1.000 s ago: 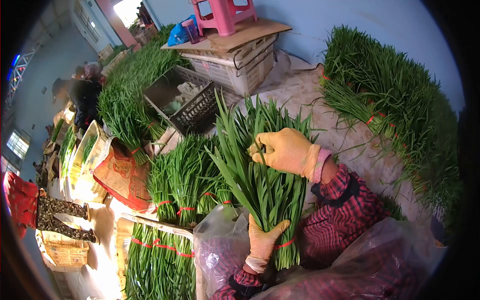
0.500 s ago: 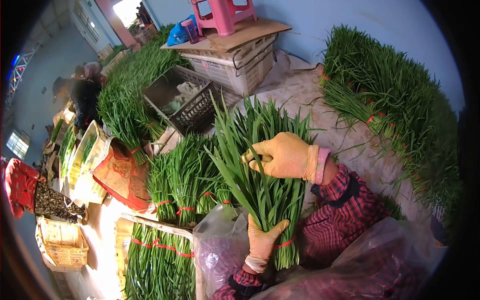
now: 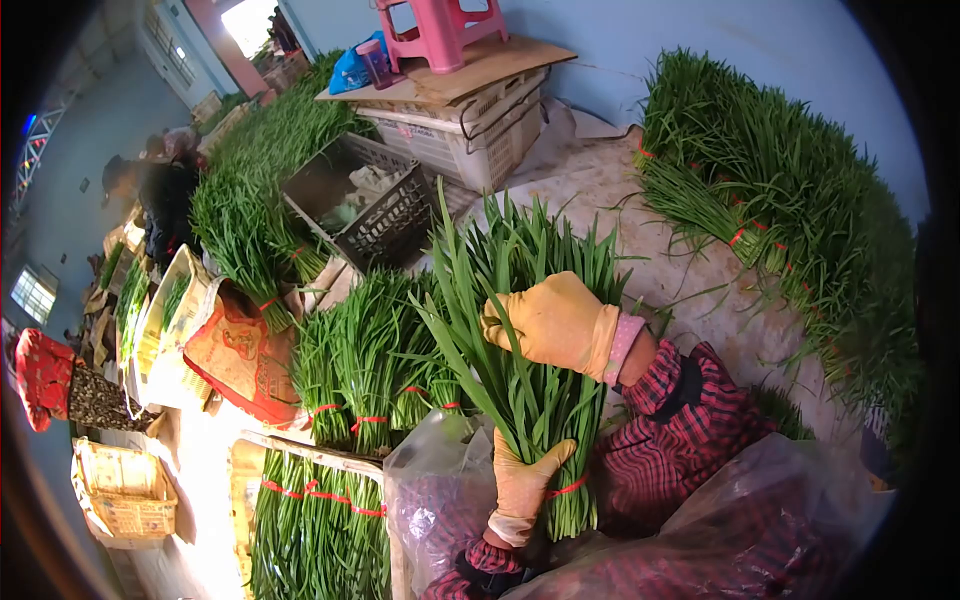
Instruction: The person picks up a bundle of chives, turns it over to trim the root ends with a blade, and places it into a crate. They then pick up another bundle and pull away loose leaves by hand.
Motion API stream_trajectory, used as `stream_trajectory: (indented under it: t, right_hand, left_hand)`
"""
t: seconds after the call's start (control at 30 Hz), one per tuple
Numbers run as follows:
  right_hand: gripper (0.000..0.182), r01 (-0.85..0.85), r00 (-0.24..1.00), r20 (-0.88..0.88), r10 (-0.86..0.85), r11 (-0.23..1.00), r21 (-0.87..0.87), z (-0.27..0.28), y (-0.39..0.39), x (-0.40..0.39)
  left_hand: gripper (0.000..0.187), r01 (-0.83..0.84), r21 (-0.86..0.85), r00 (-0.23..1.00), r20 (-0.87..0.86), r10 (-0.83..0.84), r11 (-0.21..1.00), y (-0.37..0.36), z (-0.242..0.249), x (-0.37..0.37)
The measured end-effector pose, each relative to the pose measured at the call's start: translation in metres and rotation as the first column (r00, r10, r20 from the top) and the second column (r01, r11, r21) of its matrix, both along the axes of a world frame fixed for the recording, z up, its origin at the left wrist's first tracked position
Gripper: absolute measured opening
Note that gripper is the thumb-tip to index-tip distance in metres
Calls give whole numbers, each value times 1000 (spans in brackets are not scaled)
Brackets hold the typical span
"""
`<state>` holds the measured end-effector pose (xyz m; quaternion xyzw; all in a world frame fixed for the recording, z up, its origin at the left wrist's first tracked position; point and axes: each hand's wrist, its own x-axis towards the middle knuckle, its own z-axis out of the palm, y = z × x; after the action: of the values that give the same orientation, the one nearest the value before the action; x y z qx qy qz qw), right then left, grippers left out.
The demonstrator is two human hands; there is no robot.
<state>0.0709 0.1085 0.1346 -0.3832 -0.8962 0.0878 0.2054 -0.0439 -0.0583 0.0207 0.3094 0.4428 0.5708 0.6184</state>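
Observation:
A bundle of green chives (image 3: 545, 400) stands upright before me, its leaves fanned out at the top and a red band (image 3: 570, 487) round its pale stems. My left hand (image 3: 520, 485), in a pale orange glove, is wrapped round its lower part just above the band. Higher up, my right hand (image 3: 558, 318), gloved in yellow-orange, has its fingers curled in among the long leaves; its fingertips are partly hidden. A clear plastic sheet (image 3: 720, 520) covers my lap.
Banded chive bundles (image 3: 365, 360) stand to the left, with more in a crate (image 3: 320, 515) below. A dark crate (image 3: 385, 215) and pale crates under a pink stool (image 3: 445, 35) are ahead. Chives (image 3: 770, 180) line the right wall. A person (image 3: 165, 205) is at far left.
My right hand has closed its fingers further round the leaves and tilted slightly, its wrist a little lower. My left hand keeps its hold. The view has shifted slightly.

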Motion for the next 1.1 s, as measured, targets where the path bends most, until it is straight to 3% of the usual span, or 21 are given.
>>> stream_trajectory:
  t: [0.03,0.13,0.17,0.23,0.27,0.3,0.37,0.4,0.63,0.7,0.77,0.8,0.83,0.9,0.97,1.03,1.1]
  right_hand:
    - [19,1,1000,1,-1,1000,1,-4,-1,-1]
    - [22,-31,841,-533,-93,975,-220,-22,-4,-11]
    - [22,-33,843,-531,-90,975,-218,-24,1,-15]
    - [20,-196,388,-905,-177,943,-268,-23,13,-19]
    - [18,-145,503,-775,-383,847,-512,15,2,0]
    - [23,-138,504,-702,-502,756,-640,28,3,11]
    - [30,-241,379,-804,-459,789,-564,26,11,26]
    - [36,-210,379,-808,-451,808,-550,26,12,32]
    - [32,-185,397,-845,-358,870,-456,26,11,49]
    - [31,-270,413,-855,-314,854,-444,35,3,48]
    - [30,-366,538,-790,-294,762,-533,54,-14,39]
    - [28,-332,626,-728,-280,748,-574,57,-15,36]
    - [28,-331,624,-730,-279,751,-571,58,-16,31]
    - [26,-200,541,-802,-251,889,-413,57,-17,25]
    - [24,-89,337,-879,-338,918,-387,62,-14,33]
    - [24,26,277,-897,-343,936,-350,58,-6,47]
    - [25,114,297,-899,-323,946,-302,41,-2,59]
  left_hand:
    - [71,2,-5,1000,13,-2,1000,0,2,0]
    - [72,-5,-11,999,40,6,1000,0,4,0]
    - [72,-15,-13,998,55,16,1000,0,5,0]
    - [72,-18,-11,996,82,19,1000,0,5,-1]
    - [73,-16,-12,995,103,17,1000,0,4,-2]
    - [73,-18,-6,994,104,18,1000,-1,4,-3]
    - [71,-18,-17,994,105,19,1000,-1,3,-5]
    - [71,-18,-11,994,107,19,1000,-1,5,-5]
    - [67,-16,24,983,184,11,1000,-3,6,-11]
    - [68,-4,34,993,122,0,999,-2,4,-12]
    - [66,-32,67,997,78,26,997,-1,5,-10]
    - [64,-56,96,998,35,53,994,-1,5,-8]
    - [64,-53,100,998,33,50,994,-1,5,-8]
    - [65,-70,104,997,48,65,992,-1,5,-7]
    - [66,-74,95,994,81,67,993,-2,13,-7]
    - [66,-87,87,990,119,76,992,-2,18,-9]
    - [66,-61,74,979,198,45,995,-3,18,-13]
